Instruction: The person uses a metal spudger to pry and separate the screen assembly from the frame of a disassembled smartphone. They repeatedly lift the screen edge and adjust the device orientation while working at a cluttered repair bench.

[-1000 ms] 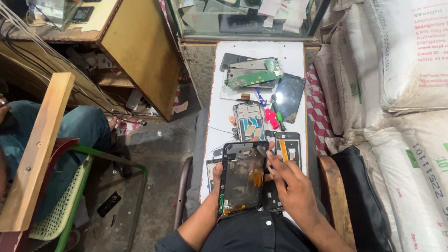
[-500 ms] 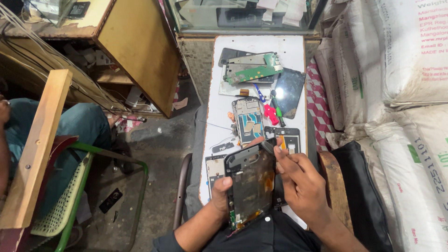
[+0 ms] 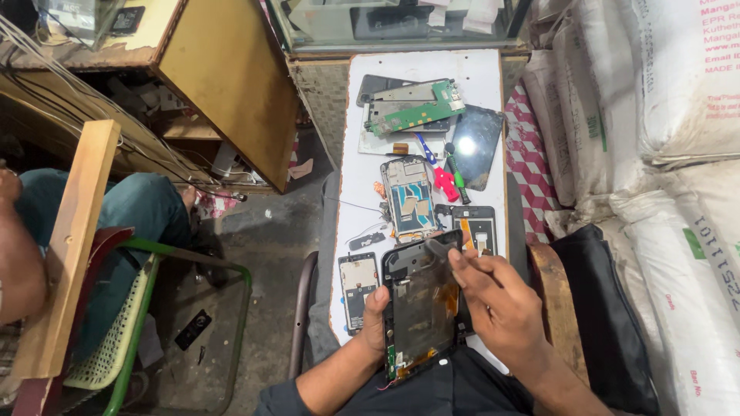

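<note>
While you are working over the white worktop (image 3: 362, 166), its far end is carrying the biggest loose pieces, well beyond your grip: a green circuit board (image 3: 412, 110) lying on a grey frame and a dark glass panel (image 3: 475, 146) beside it, catching a glare spot. Nearer, between those and your hands, an opened phone chassis (image 3: 408, 199) is lying face up, with a red-handled tool (image 3: 445, 183) just beside it. Two smaller opened phones are flanking your grip: one (image 3: 358, 289) touching distance outside your left thumb, one (image 3: 478, 229) just beyond your right fingertips.

Your left hand (image 3: 375, 317) is clenching the opened phone body (image 3: 422, 308) along its left edge, thumb over the rim, holding it tilted above the near end of the worktop, over your lap. Your right hand (image 3: 501, 308) is resting against the body's right side, fingers reaching to its top corner and apparently pinching a thin, dark, blurred tool; I cannot tell for certain what it is.

Judging from this, you are prying or probing at the top edge. Keep the left grip firm on the frame only, not on the orange flex inside. Brace your right palm against the body so the tip is moving in small, controlled strokes. Lowering the body nearer the worktop would be helping, since a slip here could send parts to the floor.
</note>
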